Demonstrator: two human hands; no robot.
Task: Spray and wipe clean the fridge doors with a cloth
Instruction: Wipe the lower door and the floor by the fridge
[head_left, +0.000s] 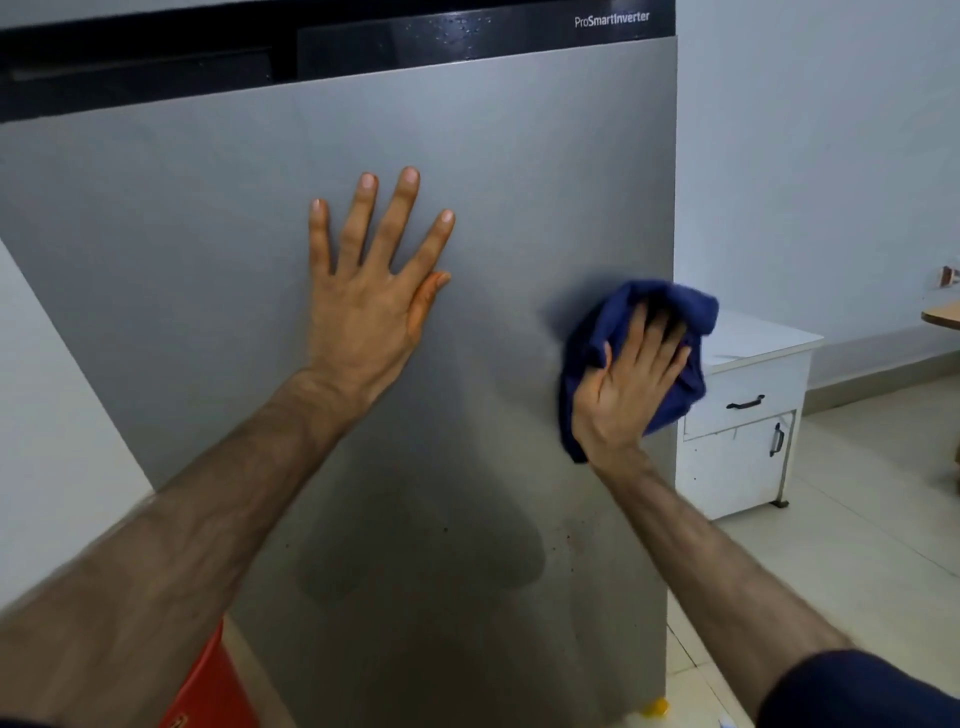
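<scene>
Left hand (371, 306), fingers spread wide, lies flat on the grey fridge door (208, 234); right hand (631, 387), fingers straight, presses a blue cloth (680, 312) against the door's right edge.

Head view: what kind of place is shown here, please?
Probably a plain kitchen or pantry room, though it could be an office corner: a tall grey fridge, a white cabinet beside it, a tiled floor and bare walls.
</scene>
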